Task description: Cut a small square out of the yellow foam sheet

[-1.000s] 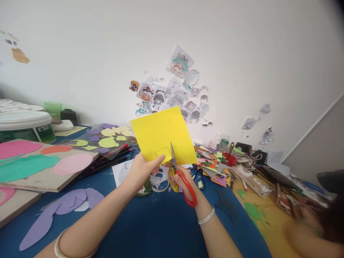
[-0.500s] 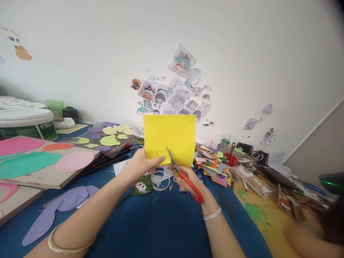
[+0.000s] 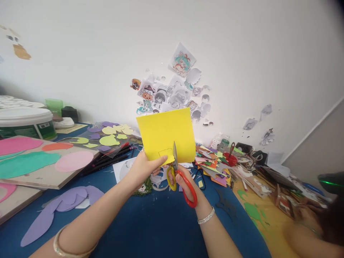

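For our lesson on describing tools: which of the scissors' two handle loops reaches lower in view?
The red loop, on the right, nearer the right wrist's bracelet; the yellow loop ends higher and lies to the left.

Bare arms, one piece of jewellery visible on each.
Left hand (image 3: 146,165) and left forearm (image 3: 107,212) bare; round the forearm a rigid, smooth bangle (image 3: 56,246), pale metallic, a plain curved band. Right hand (image 3: 184,183) bare too; close around the right wrist a narrow, silvery bracelet (image 3: 206,216), bright and textured along its length, elements too small to tell.
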Demonstrator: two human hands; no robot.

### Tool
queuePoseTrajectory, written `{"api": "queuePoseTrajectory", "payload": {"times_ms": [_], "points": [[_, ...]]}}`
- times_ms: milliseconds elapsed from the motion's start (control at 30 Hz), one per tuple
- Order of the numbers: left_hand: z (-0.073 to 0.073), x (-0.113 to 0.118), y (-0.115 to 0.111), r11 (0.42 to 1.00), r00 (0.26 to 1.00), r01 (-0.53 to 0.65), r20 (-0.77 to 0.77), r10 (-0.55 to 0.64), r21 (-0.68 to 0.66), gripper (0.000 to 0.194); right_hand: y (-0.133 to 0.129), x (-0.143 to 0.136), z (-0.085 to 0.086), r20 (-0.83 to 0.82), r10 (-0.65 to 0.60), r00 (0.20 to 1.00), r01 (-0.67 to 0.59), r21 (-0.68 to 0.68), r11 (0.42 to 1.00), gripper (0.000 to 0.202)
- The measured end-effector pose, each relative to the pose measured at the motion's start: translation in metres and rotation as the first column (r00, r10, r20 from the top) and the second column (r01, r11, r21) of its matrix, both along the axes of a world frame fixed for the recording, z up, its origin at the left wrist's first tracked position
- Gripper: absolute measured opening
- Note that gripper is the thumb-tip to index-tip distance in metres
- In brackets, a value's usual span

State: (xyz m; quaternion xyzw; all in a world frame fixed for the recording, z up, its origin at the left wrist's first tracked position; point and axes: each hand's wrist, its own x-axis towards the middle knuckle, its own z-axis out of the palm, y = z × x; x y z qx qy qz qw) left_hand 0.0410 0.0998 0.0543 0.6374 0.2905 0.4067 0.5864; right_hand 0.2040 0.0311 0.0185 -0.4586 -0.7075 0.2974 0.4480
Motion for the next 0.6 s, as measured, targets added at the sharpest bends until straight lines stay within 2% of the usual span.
{"api": "queuePoseTrajectory", "payload": {"times_ms": [267,433,600], "points": [[-0.007,0.010,-0.005,0.999,0.994,-0.038,0.100,0.039,-0.013,0.031,0.000,-0.006,-0.006,-0.025,-0.071,0.997,0.072,0.022,0.997,0.029],[-0.008,0.007,0.000,0.998,0.998,-0.058,0.037,0.058,-0.007,0.034,0.000,-0.002,0.001,-0.011,-0.055,0.998,0.056,0.028,0.998,0.027],[-0.006,0.003,0.003,0.994,0.995,-0.101,-0.004,0.102,0.029,0.038,-0.002,0.000,0.008,0.007,-0.048,0.999,0.048,0.036,0.998,0.039]]}}
